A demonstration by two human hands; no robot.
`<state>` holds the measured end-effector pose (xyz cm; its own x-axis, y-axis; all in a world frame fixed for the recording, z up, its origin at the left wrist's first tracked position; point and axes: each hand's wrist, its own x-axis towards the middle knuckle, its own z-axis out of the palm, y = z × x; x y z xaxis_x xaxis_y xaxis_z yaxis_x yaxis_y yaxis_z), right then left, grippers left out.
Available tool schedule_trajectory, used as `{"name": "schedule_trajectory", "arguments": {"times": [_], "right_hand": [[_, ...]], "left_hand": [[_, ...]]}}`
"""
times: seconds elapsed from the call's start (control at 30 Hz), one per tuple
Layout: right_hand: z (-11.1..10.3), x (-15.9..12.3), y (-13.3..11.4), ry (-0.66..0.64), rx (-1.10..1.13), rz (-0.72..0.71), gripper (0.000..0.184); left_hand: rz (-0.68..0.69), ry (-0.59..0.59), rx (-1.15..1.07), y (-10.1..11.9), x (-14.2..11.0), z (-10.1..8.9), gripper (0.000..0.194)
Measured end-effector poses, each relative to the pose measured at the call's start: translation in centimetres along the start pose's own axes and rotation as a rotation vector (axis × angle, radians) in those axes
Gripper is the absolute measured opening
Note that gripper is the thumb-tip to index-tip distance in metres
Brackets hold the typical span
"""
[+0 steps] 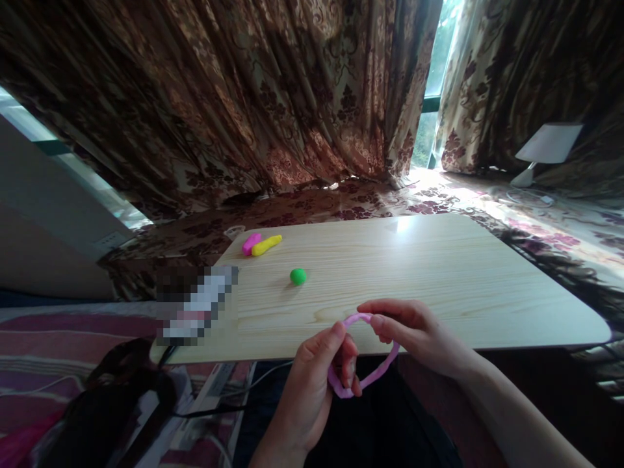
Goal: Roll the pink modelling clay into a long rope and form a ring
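Note:
A strip of light pink modelling clay [377, 372], bent into a loop, hangs between my hands at the table's near edge. My left hand [319, 364] is closed on its left side, with the thumb pressing at the top. My right hand [407, 325] pinches the upper right part between thumb and fingers. Farther off on the table sits a green clay ball [298, 277]. Beyond it lie a yellow clay roll [266, 245] and a bright pink clay piece [251, 244], side by side and touching.
The pale wooden table [414, 260] spans the middle. At its left edge is a pixelated object [199, 305] with a black cable. A clear container [234, 231] stands by the far left corner. A white lamp [548, 144] stands at right, before patterned curtains [292, 97].

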<state>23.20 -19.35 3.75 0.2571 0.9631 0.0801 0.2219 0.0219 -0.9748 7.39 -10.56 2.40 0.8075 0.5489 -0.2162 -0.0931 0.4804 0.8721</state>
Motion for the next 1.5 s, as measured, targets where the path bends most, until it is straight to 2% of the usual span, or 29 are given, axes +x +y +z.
{"name": "schedule_trajectory", "arguments": {"times": [0.1, 0.23, 0.3, 0.43, 0.53, 0.63, 0.7, 0.8, 0.9, 1.07, 1.27, 1.4, 1.5], "right_hand": [[0.0, 0.0, 0.0, 0.016, -0.141, -0.096, 0.026], [-0.2, -0.1, -0.3, -0.016, -0.218, -0.157, 0.028], [-0.3, -0.2, -0.3, -0.050, -0.175, -0.135, 0.030], [-0.6, -0.6, -0.1, -0.090, 0.034, 0.002, 0.029], [-0.5, -0.6, -0.4, -0.119, 0.086, -0.005, 0.025], [-0.2, -0.3, -0.8, -0.168, 0.035, -0.044, 0.020], [0.0, -0.2, -0.7, -0.142, 0.037, -0.041, 0.022], [0.0, -0.2, -0.3, -0.063, 0.068, -0.026, 0.025], [-0.2, -0.4, -0.2, -0.051, 0.008, -0.049, 0.018], [0.1, -0.5, -0.9, -0.061, -0.072, -0.095, 0.013], [0.6, -0.6, -0.4, -0.049, -0.021, -0.084, 0.011], [0.8, -0.7, -0.3, -0.050, 0.008, -0.074, 0.011], [0.9, -0.7, -0.2, -0.025, 0.050, -0.068, 0.009]], "left_hand": [[-0.027, 0.009, -0.028, -0.3, 0.1, -0.1, 0.039], [-0.002, -0.002, -0.024, -0.4, 0.2, -0.3, 0.031], [0.000, -0.004, -0.048, -0.5, 0.1, -0.3, 0.031], [-0.038, 0.029, -0.121, -0.5, 0.1, -0.7, 0.034], [-0.016, 0.046, -0.006, -0.2, 0.1, -0.7, 0.033], [0.105, 0.061, 0.227, 0.4, 0.1, -0.3, 0.029], [0.160, 0.077, 0.317, 0.6, 0.0, 0.0, 0.029], [0.155, 0.075, 0.337, 0.8, -0.1, 0.0, 0.033], [0.170, 0.078, 0.418, 0.9, -0.2, -0.5, 0.035], [0.398, 0.077, 0.759, 1.3, -0.5, -0.8, 0.017], [0.738, 0.189, 1.069, 0.6, -0.6, -0.3, 0.022], [0.851, 0.191, 1.194, 0.3, -0.2, -0.5, 0.020], [0.883, 0.199, 1.236, 0.4, -0.1, -0.6, 0.018]]}}
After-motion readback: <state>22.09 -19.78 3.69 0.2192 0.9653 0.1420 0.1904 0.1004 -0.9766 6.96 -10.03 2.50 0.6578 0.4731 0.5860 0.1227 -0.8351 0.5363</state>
